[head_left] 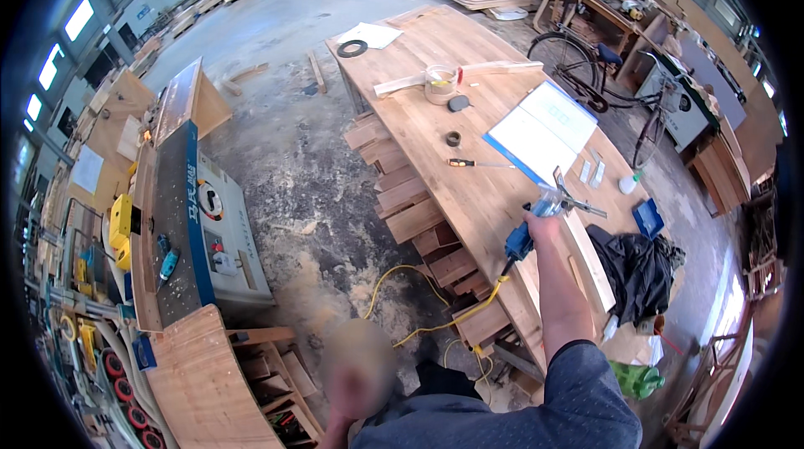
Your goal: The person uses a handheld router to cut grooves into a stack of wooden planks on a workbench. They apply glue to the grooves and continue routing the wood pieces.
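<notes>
My right hand [546, 224] is closed around a blue corded trim router [521, 241] over the near part of the wooden workbench [402, 72]. Its clear base points away from me, beside a metal combination square or guide [578, 198]; I cannot tell whether the two are joined. A yellow cord [481, 308] trails from the tool's rear down to the floor. Low on the left, my left hand [358, 382] is smeared by a round blur, so its fingers and anything in them are hidden. Just beyond the router lies a blue-edged clipboard with white paper [544, 126].
Along the bench are a screwdriver [462, 162], a tape roll [453, 139], a clear tub [441, 85] and a wood strip [502, 68]. A black plastic bag [632, 269] lies to the right. A machine [230, 239] stands left; boards [410, 198] are stacked under the bench.
</notes>
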